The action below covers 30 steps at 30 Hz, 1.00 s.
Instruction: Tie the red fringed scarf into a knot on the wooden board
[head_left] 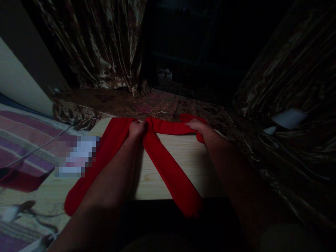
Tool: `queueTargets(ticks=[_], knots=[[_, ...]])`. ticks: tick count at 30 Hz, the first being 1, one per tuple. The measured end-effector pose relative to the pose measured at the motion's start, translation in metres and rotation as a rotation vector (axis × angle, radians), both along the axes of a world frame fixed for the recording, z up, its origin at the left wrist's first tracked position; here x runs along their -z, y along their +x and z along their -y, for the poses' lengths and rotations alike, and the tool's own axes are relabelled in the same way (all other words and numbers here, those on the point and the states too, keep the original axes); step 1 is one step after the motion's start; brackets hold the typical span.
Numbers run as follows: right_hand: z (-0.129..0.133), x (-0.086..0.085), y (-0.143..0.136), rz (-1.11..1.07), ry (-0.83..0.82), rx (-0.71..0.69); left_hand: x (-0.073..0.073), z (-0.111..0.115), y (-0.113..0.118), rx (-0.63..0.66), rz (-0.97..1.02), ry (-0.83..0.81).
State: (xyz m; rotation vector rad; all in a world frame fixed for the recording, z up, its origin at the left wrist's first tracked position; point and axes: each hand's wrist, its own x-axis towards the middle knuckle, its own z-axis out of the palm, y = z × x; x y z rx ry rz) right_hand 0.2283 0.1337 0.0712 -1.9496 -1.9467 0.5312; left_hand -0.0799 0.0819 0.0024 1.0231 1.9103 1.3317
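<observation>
A long red cloth (170, 168) lies in folds over a pale wooden table. One strip slants down the left side, another runs diagonally past the front edge, and a third stretches along the back between my hands. My left hand (137, 128) is closed on the cloth at the back middle, with the tops of two strips beside it. Farther right, my right hand (195, 125) grips the cloth where it bunches at the back right corner. The fingertips of both hands are partly hidden.
The wooden tabletop (149, 175) has a blurred-out pale item (78, 154) at its left. Behind it are a patterned cloth-covered surface (110, 101) and curtains (105, 42). A white object with a cable (270, 130) lies right; striped bedding (23, 133) is left.
</observation>
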Motion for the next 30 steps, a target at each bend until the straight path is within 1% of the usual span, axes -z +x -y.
queueTargets(ticks=[2, 3, 5, 8, 10, 11, 14, 15, 16, 18, 21, 24, 26, 28, 30], knots=[[0.002, 0.000, -0.001, 0.246, -0.013, -0.014, -0.001, 0.003, 0.002, -0.001, -0.174, -0.026], [0.003, 0.001, -0.002, 0.320, -0.004, -0.027, -0.001, 0.004, 0.003, -0.004, -0.251, -0.025], [0.007, 0.003, -0.003, 0.374, 0.074, -0.050, -0.001, 0.007, 0.006, -0.005, -0.351, -0.007], [0.010, 0.008, -0.003, 0.399, 0.131, -0.045, -0.001, 0.008, 0.009, -0.008, -0.386, 0.020], [0.010, 0.011, -0.002, 0.413, 0.118, -0.054, -0.001, 0.006, 0.010, -0.012, -0.301, 0.033], [0.010, 0.012, -0.001, 0.418, 0.102, -0.062, -0.001, 0.005, 0.010, -0.006, -0.210, 0.041], [0.008, 0.014, 0.001, 0.429, 0.053, -0.072, 0.000, 0.000, 0.012, 0.038, 0.155, 0.086], [0.007, 0.016, 0.002, 0.438, 0.035, -0.070, 0.001, -0.001, 0.013, 0.040, 0.240, 0.097], [0.006, 0.017, 0.004, 0.452, 0.014, -0.067, 0.002, -0.002, 0.013, 0.029, 0.284, 0.104], [0.004, 0.019, 0.007, 0.490, -0.029, -0.061, 0.004, -0.003, 0.014, -0.016, 0.276, 0.095], [0.003, 0.022, 0.013, 0.534, -0.069, -0.057, 0.007, -0.003, 0.014, -0.054, 0.175, 0.073], [0.004, 0.024, 0.018, 0.536, -0.081, -0.056, 0.009, -0.002, 0.012, -0.026, 0.056, 0.048], [0.005, 0.025, 0.020, 0.537, -0.078, -0.074, 0.010, -0.002, 0.011, 0.012, 0.013, 0.031], [0.007, 0.027, 0.022, 0.530, -0.042, -0.102, 0.012, -0.002, 0.011, 0.028, 0.043, 0.045], [0.007, 0.028, 0.022, 0.489, 0.037, -0.104, 0.012, -0.002, 0.011, 0.010, 0.116, 0.103]])
